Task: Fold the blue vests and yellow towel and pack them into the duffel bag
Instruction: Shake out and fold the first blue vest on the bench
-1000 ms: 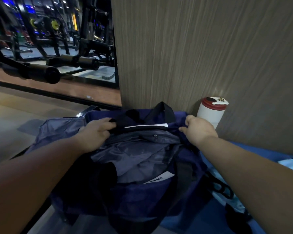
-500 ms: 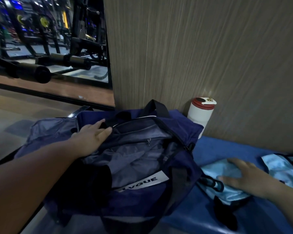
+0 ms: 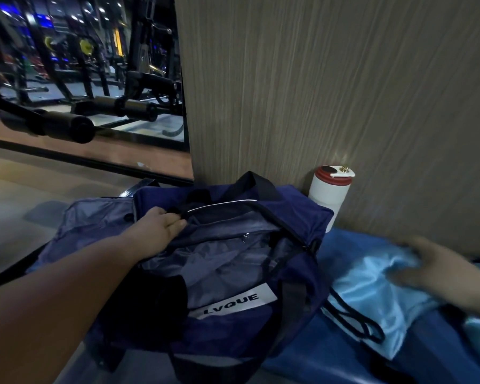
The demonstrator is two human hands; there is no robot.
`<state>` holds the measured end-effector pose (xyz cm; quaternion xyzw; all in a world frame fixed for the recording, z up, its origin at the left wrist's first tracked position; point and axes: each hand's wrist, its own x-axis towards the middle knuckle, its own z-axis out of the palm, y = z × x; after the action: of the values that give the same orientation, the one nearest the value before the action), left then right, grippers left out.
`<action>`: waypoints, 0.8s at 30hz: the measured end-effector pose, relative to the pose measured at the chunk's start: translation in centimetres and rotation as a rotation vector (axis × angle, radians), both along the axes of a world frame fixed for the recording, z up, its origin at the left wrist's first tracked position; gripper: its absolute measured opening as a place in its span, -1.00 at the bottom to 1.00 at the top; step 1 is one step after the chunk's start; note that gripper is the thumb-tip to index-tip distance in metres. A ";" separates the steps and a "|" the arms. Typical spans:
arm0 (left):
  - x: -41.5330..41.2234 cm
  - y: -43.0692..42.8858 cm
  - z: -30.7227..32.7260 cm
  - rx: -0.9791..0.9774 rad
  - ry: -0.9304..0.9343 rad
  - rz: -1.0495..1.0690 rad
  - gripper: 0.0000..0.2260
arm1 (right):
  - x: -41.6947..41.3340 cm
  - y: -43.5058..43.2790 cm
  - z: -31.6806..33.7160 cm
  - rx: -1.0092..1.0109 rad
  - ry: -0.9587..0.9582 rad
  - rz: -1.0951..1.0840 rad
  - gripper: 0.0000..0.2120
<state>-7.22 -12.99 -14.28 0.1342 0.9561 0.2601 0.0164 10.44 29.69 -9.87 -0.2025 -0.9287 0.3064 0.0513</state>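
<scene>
Beside duffel bag [image 3: 297, 217], our left hand [image 3: 158, 231] gripping its rim: limp, slippery vest [image 3: 372, 286], likely best pinched at an edge; right hand [image 3: 438, 270] blurred, grip unclear.

wall: grey-brown vertical-grained wood panel [image 3: 330, 92] rose behind.
left: black steel gym machines [image 3: 139, 79] stood in dim light.
floor: smooth tan floor [image 3: 25, 184] lay below.

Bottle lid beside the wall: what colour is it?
The lid is red with a white flap, shown in the head view.

Navy duffel bag [image 3: 294, 214] unzipped, mouth gaping, grey lining showing; light-blue vest [image 3: 372, 286] just right, seemingly folded.
</scene>
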 end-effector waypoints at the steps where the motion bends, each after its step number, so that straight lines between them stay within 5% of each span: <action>1: -0.2 -0.1 -0.1 0.024 -0.008 0.014 -0.76 | 0.2 -0.4 1.3 -0.007 0.078 0.040 -0.48; 9: -1.2 -0.6 -1.0 0.025 0.009 0.028 -0.73 | -0.4 -8.0 11.5 -0.188 0.582 0.387 -0.49; 14: -1.6 -0.7 -1.3 0.024 0.009 -0.014 -0.55 | -4.3 -12.8 11.9 -0.252 0.471 0.605 -0.48; 16: -1.5 -0.8 -1.1 0.009 -0.036 0.012 -0.56 | -6.4 -14.7 9.7 -0.081 0.342 0.730 -0.43; 20: -1.6 -0.8 -1.7 0.062 -0.029 0.045 -0.53 | -10.0 -17.1 4.6 0.607 0.147 0.975 -0.41; 24: -2.2 -1.3 -1.9 -0.015 0.008 0.046 -0.73 | -10.9 -18.1 1.3 1.141 0.401 1.018 -0.40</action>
<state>-9.46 -14.32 -16.22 0.1131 0.9609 0.2525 0.0077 -0.47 11.62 -8.61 0.3639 -0.8940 -0.2008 0.1671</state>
